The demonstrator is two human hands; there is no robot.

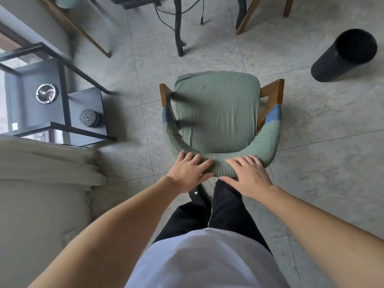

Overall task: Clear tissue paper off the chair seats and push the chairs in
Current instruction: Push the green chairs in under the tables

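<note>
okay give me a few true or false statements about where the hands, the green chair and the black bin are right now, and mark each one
1. Both hands rest on the chair's backrest. True: the left hand and right hand lie flat on the green chair at its curved back.
2. Tissue paper lies on the seat. False: the seat cover shows no tissue.
3. The black bin stands to the chair's right on the floor. True.
4. The right hand holds a crumpled tissue. False: it is open and holds nothing.
5. The chair is tucked under a table. False: it stands in the open floor, apart from the table legs ahead.
</note>
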